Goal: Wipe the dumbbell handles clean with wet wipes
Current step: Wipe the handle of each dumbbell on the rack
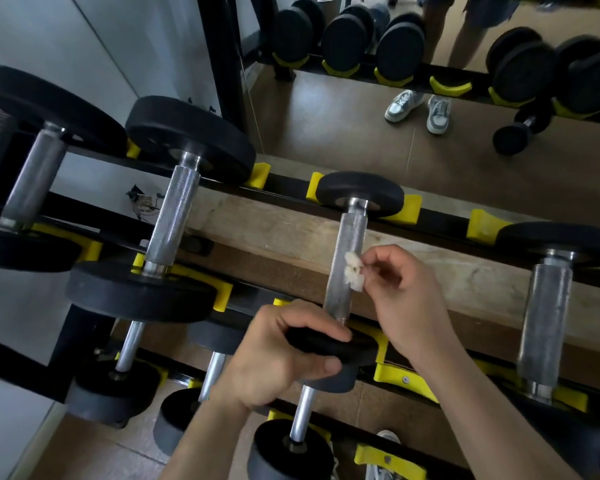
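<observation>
two hands [278,355] [400,299] work: left grips the dumbbell's near plate [329,344]; right pinches a wet wipe [354,271] against the handle [347,261], running away.

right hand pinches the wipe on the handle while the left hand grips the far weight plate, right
No: in the head view the left hand grips the near weight plate, not the far one. The right hand does pinch the white wipe against the knurled handle.
</observation>
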`<action>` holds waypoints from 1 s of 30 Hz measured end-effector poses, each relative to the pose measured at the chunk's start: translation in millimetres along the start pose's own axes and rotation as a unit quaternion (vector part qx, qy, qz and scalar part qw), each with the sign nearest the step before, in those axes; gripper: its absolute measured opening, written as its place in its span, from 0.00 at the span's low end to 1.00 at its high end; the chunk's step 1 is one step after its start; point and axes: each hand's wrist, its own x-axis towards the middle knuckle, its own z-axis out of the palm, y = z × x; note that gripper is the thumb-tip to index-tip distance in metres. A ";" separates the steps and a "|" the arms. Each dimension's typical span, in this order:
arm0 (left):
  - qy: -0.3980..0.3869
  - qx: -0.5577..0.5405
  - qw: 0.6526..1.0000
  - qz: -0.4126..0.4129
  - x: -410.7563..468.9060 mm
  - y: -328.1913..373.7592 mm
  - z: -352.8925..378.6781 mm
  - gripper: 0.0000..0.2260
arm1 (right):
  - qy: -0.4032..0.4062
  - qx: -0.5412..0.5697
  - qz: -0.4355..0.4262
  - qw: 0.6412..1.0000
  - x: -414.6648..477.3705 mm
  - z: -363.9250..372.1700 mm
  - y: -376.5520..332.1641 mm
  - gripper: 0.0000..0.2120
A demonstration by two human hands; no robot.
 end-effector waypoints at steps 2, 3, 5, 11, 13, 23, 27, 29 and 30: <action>-0.009 -0.021 1.000 -0.020 -0.5 2.7 -9.9 0.12 | 0.013 -0.042 -0.041 0.998 7.9 2.4 -3.9 0.11; -0.017 0.002 1.000 -0.021 -0.4 5.5 -10.3 0.11 | 0.033 -0.059 -0.064 0.996 13.2 4.7 -4.8 0.10; -0.001 0.123 0.992 -0.003 -1.2 12.4 -1.1 0.08 | 0.076 -0.068 -0.096 0.990 18.9 9.0 -6.0 0.08; 0.191 0.348 0.917 -0.051 10.6 9.0 42.6 0.16 | 0.071 -0.066 -0.073 0.993 3.7 10.7 7.0 0.05; 0.224 0.385 0.893 -0.059 12.8 14.2 48.4 0.18 | 0.036 -0.065 -0.063 0.995 -0.1 6.0 6.0 0.07; 0.233 0.326 0.915 -0.041 14.4 13.1 44.5 0.15 | 0.161 -0.092 -0.154 0.971 22.8 17.4 8.5 0.03; 0.186 0.274 0.943 -0.025 14.7 11.6 20.8 0.17 | 0.089 -0.090 -0.150 0.981 2.3 16.8 16.7 0.03; 0.166 0.251 0.954 -0.014 15.3 10.1 13.9 0.19 | 0.157 -0.092 -0.176 0.967 24.1 17.7 10.6 0.01; 0.160 0.242 0.957 -0.011 16.0 9.1 11.5 0.19 | 0.191 -0.086 -0.182 0.961 34.7 19.2 5.9 0.01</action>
